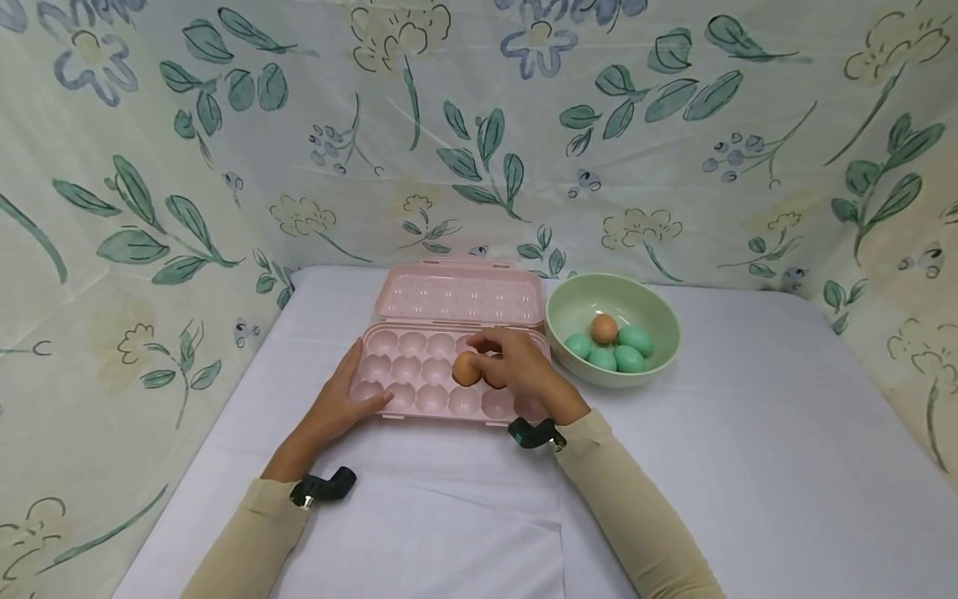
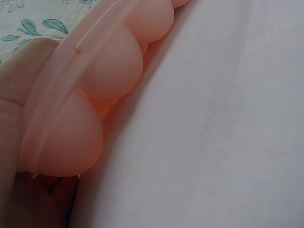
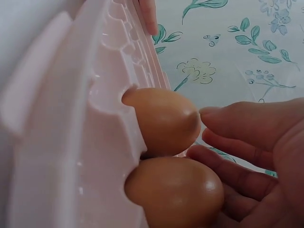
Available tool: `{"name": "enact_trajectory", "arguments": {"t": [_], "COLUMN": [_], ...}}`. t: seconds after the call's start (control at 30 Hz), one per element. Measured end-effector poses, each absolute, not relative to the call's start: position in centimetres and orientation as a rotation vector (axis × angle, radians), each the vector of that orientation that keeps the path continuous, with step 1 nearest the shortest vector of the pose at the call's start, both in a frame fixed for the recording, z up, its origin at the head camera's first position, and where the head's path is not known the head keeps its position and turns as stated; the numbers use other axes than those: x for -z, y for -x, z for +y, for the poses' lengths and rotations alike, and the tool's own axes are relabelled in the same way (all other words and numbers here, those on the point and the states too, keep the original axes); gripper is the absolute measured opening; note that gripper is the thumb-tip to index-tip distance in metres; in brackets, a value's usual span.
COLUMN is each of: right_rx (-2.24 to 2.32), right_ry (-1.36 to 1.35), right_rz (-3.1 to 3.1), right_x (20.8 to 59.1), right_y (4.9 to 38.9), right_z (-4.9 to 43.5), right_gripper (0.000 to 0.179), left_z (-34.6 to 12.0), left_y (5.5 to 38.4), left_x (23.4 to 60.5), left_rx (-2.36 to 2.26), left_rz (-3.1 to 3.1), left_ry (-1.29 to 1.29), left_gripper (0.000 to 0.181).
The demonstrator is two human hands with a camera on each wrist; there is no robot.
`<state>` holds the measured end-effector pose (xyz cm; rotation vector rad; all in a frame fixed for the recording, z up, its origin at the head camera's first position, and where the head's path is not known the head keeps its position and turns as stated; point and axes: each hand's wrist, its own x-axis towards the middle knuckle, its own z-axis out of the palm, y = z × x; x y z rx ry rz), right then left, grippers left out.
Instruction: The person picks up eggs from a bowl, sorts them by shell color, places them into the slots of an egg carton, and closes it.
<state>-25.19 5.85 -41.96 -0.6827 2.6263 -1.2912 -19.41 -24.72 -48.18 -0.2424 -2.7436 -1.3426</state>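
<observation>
Above an open pink egg tray (image 1: 434, 416), your right hand (image 1: 520, 362) sets its thumb tip to the end of a brown egg (image 1: 466, 369), which sits in the fourth well from the left of the middle row. In the right wrist view, your fingers are parted and loosely bent, reaching past that egg; the thumb tip is the only contact plainly seen. A second brown egg (image 3: 178, 192) stands in the next well to the right, close by your fingers and partly covered by your hand in the head view.

Your left hand (image 1: 338, 408) grips the tray's left end, thumb on the front corner and fingers along the side edge. The tray's dimpled lid (image 1: 458, 295) lies folded back behind it.

Just right of the tray, a pale green bowl (image 1: 666, 329) holds one brown egg (image 1: 604, 328) and four green eggs (image 1: 630, 358). All of it stands on a white-covered counter (image 1: 449, 516), before a cloth backdrop (image 1: 262, 208) printed with leaves and flowers.
</observation>
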Motion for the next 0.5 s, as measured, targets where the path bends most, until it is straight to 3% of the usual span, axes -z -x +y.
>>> {"name": "enact_trajectory", "arguments": {"t": [0.5], "right_rx": [1.326], "right_ry": [0.786], "right_rz": [2.593], "right_x": [41.7], "right_y": [26.09], "right_z": [6.57], "right_gripper": [0.034], "left_z": [-24.74], "left_y": [19.63], "left_x": [48.3], "left_rx": [1.354], "left_rz": [-2.723], "left_ry": [0.276], "left_gripper": [0.112]}}
